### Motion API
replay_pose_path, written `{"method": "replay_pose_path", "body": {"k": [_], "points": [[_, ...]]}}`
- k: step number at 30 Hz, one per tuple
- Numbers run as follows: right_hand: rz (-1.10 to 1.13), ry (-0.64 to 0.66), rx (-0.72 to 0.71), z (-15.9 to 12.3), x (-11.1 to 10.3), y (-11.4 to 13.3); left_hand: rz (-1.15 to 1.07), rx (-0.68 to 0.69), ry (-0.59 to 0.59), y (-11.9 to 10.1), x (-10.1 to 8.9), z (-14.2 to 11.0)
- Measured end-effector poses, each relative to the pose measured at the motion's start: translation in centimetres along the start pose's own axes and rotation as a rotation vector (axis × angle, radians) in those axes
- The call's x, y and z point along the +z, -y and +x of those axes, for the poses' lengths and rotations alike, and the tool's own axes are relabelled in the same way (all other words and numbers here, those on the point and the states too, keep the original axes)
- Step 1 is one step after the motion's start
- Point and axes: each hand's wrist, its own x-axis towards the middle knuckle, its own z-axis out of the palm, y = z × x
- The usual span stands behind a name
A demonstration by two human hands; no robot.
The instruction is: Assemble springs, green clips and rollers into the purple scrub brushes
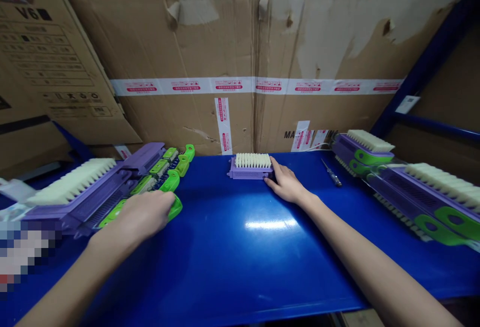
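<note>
Near the back of the blue table stands a purple block with cream bristle-like rows on top [250, 167]. My right hand [287, 182] closes on its right end, thumb at the front and fingers behind. On the left, my left hand [140, 217] is curled over a row of parts with bright green ends. A green plastic piece [175, 208] sticks out past its knuckles; the fingertips are hidden underneath. More green-ended parts with exposed circuitry [159, 167] lie just beyond that hand. Purple bristle-topped blocks [75, 182] stand beside them on the left.
Several purple blocks with green ends [423, 207] are stacked at the right. A screwdriver with a clear handle [332, 173] lies near them. Taped cardboard [195, 47] walls off the back of the blue table [225, 277]. A blue metal frame [423, 52] rises at the right.
</note>
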Motion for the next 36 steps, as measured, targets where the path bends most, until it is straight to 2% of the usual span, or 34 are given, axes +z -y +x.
{"method": "replay_pose_path", "body": {"k": [1, 2, 6, 14, 20, 26, 32, 34, 36], "points": [[-0.001, -0.003, 0.010, 0.0, -0.1, 0.1, 0.075, 0.115, 0.056, -0.6, -0.3, -0.1], [-0.001, -0.010, 0.022, 0.0, -0.1, 0.3, 0.124, 0.157, 0.095, -1.3, -0.7, -0.2], [0.016, -0.070, 0.054, 0.0, -0.3, 0.8, 0.147, 0.403, 0.088, -4.5, -1.5, 0.1], [0.060, -0.123, 0.114, 0.3, -0.3, 0.9, 0.030, 0.612, -0.183, -10.5, -0.4, 3.4], [0.036, -0.127, 0.128, 0.4, -0.2, 0.9, 0.007, 0.659, -0.313, -12.9, 0.8, 5.1], [0.044, -0.165, 0.103, 0.5, 0.2, 0.5, -0.005, 0.654, -0.359, -14.6, 1.9, 5.8], [0.088, -0.447, 0.043, 0.7, 0.3, 0.5, -0.039, 0.616, -0.378, -15.2, 2.0, 6.3], [0.125, -0.482, -0.033, 0.6, 0.2, 0.7, -0.069, 0.590, -0.367, -15.3, 1.9, 6.6], [0.146, -0.450, -0.103, 0.6, 0.2, 1.1, -0.094, 0.575, -0.360, -15.5, 1.9, 6.8]]}}
